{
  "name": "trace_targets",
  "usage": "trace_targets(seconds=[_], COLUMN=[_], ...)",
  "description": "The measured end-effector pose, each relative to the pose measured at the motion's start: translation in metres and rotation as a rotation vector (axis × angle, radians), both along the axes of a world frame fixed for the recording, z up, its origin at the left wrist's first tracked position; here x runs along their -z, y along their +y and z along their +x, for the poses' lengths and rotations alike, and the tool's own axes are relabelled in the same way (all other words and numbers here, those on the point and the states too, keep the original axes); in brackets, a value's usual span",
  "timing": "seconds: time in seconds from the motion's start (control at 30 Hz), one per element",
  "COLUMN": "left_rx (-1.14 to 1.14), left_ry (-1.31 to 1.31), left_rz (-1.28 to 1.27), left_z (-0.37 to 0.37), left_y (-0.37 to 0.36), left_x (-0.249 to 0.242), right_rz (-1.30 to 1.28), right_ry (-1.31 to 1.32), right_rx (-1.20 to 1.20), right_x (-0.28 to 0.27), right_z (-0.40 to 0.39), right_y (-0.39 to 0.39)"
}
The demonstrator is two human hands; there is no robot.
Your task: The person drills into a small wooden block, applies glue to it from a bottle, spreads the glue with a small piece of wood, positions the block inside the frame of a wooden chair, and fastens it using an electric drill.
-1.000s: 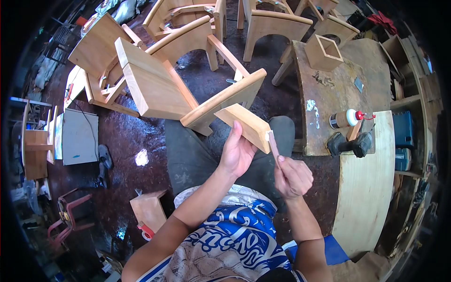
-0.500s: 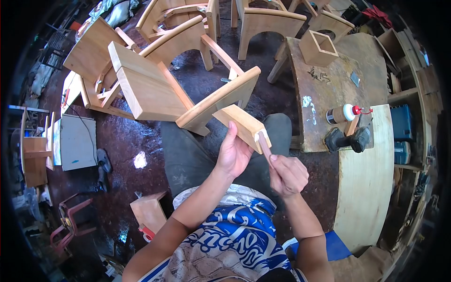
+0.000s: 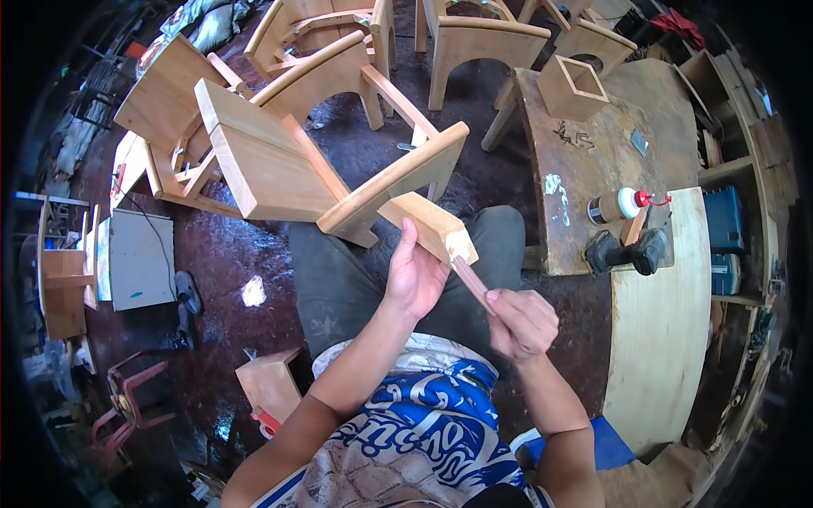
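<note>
My left hand grips a short wooden block from below, thumb along its near side. White glue lies on the block's right end. Between the fingers of my right hand is a thin wooden stick, its tip touching the glued end. Just beyond the block, a wooden chair lies tipped over in front of my knees.
On the worktable at right are an open wooden box, a glue bottle and a cordless drill. Several wooden chairs stand at the back. A pale board leans beside the table.
The block has shifted slightly left and turned a little. The stick's tip has moved left and down across its end, and the glue there looks more spread.
</note>
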State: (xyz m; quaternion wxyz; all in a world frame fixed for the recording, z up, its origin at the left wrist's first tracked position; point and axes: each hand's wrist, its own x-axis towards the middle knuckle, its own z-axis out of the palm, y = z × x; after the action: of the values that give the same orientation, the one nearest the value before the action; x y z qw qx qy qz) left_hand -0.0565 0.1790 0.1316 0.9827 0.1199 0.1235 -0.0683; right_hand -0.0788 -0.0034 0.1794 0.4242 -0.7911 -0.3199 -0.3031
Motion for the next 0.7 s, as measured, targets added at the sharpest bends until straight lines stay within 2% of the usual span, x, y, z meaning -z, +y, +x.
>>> trace_targets(seconds=[0.17,0.27,0.43,0.6,0.7], left_rx=[-0.019,-0.012,-0.024,0.036,0.067], left_ry=[0.043,-0.008,0.041,0.085,0.017], left_rz=[-0.016,-0.011,-0.026,-0.042,-0.142], left_z=[0.0,-0.001,-0.001,-0.007,-0.009], left_y=[-0.007,-0.004,0.0,-0.008,-0.004], left_x=[-0.009,-0.007,0.0,0.002,0.008], right_rz=[-0.018,-0.045,-0.042,-0.207,-0.256], right_ry=[-0.014,-0.015,-0.022,-0.133,-0.186], right_rx=[0.133,0.032,0.01,-0.029,-0.037], right_x=[0.006,0.005,-0.001,0.001,0.003], right_z=[0.005,0.0,0.001,0.025,0.036], right_y=[-0.002,0.005,-0.005,-0.015,-0.024])
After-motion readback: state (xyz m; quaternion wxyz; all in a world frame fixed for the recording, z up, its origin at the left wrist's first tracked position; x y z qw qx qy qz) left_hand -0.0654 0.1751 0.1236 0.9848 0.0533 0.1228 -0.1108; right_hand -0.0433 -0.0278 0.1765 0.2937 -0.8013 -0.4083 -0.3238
